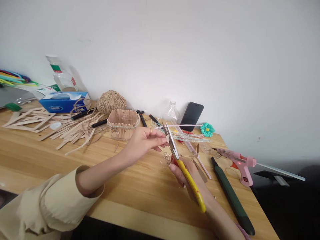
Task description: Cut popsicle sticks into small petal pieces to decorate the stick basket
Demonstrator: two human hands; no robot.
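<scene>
My right hand (183, 173) is closed around the yellow-handled scissors (186, 176), whose blades point up and away from me, slightly apart. My left hand (147, 140) pinches a small pale piece, apparently of wood (167, 138), right at the blades. How far the blades bite into it I cannot tell. Small wood scraps (165, 157) lie on the table beneath the hands. Just beyond my left wrist stands a small basket (122, 125) built of craft-stick pieces, with a silvery band around it.
Wooden sticks (72, 130), a twine ball (111, 101) and a blue tissue box (63, 101) lie left. A phone (192, 116) leans on the wall near a teal flower (207, 129). Rightward are a dark green tool (231, 193) and a pink glue gun (240, 162) by the table edge.
</scene>
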